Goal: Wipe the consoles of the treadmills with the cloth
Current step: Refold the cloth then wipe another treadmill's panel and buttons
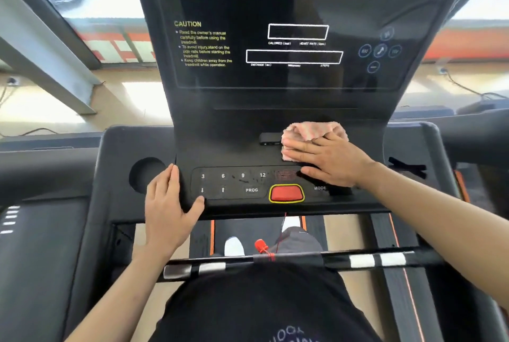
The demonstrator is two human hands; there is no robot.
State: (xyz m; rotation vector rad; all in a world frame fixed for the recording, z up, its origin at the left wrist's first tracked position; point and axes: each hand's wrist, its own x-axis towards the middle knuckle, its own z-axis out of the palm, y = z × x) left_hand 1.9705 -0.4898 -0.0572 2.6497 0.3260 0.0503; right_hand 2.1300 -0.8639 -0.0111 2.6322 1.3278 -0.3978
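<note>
Most of the view is taken up by a dark grey treadmill (82, 231), seen from the belt. Its console (237, 127) is split in two: a tall glossy black screen (297, 11) on top, printed with white boxes, "INCLINE %" and a yellow CAUTION note, and a flatter matte surface below it. Lower down, a black handlebar (371, 259) with silver patches is stretched across. A round cup holder (143, 173) is sunk into the console's left side.

The left grip (168, 204) is laid flat beside the button strip (234, 183) with its fingers straight and nothing held, thumb tip just at the down-arrow corner. The right grip (330, 157) is spread flat too, fingers straight, pressed down on the cloth (311, 131) rather than closed round it.

The cloth itself: pale pink with faint lighter stripes, soft and kinda fuzzy, bunched into a crumpled wad. It's pinned on the console's matte surface under the screen and above the buttons, right of centre. Only the top and left edges can be seen past the fingers. Its left edge is right up against a little black port block (270, 139).

A red stop button (286, 193) ringed in yellow is set just below, and a small red safety clip (260, 245) is hung under that.
</note>
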